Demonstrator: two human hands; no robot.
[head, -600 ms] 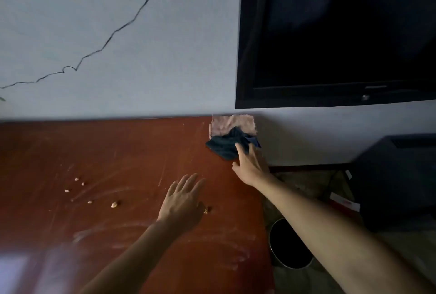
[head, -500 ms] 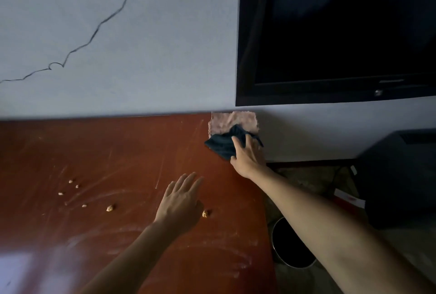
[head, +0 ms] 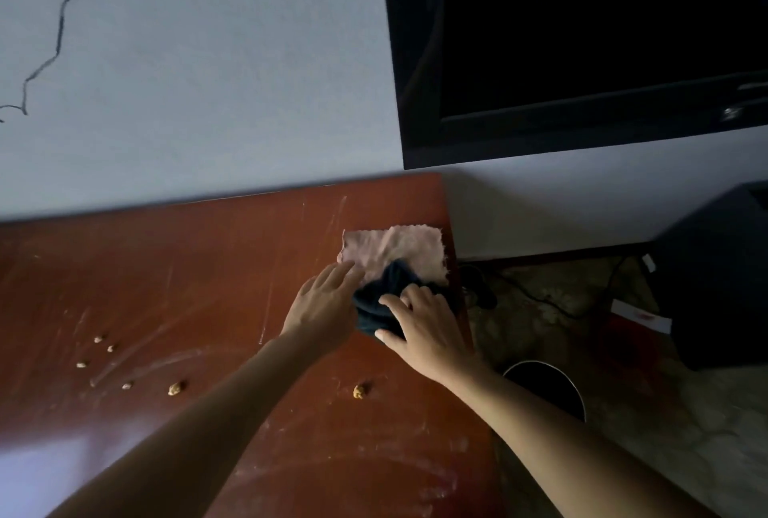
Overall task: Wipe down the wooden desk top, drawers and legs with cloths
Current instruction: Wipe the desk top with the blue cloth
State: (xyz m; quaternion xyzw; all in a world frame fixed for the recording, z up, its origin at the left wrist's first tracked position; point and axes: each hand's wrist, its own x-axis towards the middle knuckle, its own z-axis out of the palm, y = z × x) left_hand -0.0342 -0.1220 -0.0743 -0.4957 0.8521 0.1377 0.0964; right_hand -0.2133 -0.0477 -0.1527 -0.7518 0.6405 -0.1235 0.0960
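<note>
Near the far right corner of the wooden desk top [head: 174, 268], a flat pink cloth [head: 395, 249] with a nubbly pile and pinked, zigzag edges is laid square against the edge, and a crumpled dark blue cloth [head: 384, 297] is bunched over its near corner. The dark cloth is gripped by the right hand [head: 424, 330], whose fingers are curled over its folds with the thumb pressed at its near edge. The left hand [head: 324, 309] is held flat beside it, fingers straight and close together, their tips reaching the edge of the pink cloth; whether they press on it cannot be told. The desk surface is a glossy reddish-brown veneer, marked with pale dusty streaks and curved smear lines, and small tan crumbs [head: 176, 388] are scattered across its near left part, with one more [head: 360, 391] nearer the right edge. A pale wall [head: 208, 81] with a thin dark cable [head: 58, 35] trailing down it is met by the desk's back edge. A black flat television [head: 582, 39] is mounted at the upper right. Beside the desk, a round dark bin [head: 548, 388] with a pale rim is seen on a mottled floor, near a black cabinet [head: 715, 280].
</note>
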